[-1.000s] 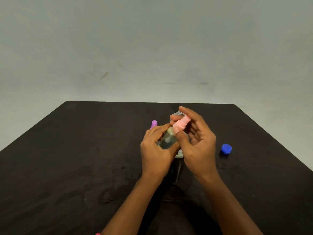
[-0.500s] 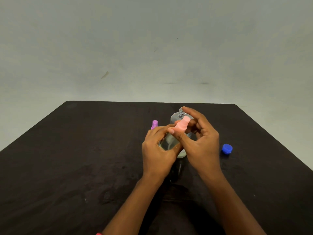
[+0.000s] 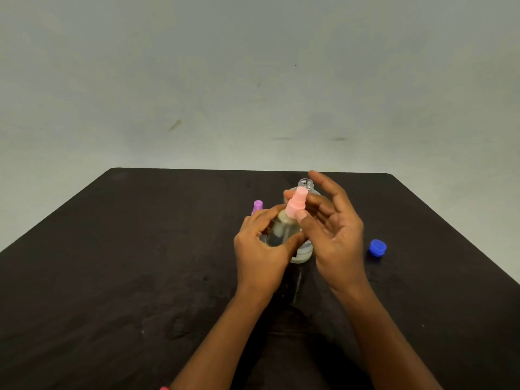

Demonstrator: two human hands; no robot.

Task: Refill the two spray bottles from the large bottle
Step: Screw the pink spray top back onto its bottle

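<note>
Gripping: left hand is curling round the small clear cylindrical spray bottle, mid-table.
Pinching: right hand is clamping thumb and forefinger on its pink plastic spray head, other fingers spreading.
Behind: large clear plastic bottle is standing uncapped.
Surface: matt black table, round blue cap, grey wall.

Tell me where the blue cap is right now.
In the head view, the blue cap lies on the black table at the right, just past the right hand and not touching it.
</note>
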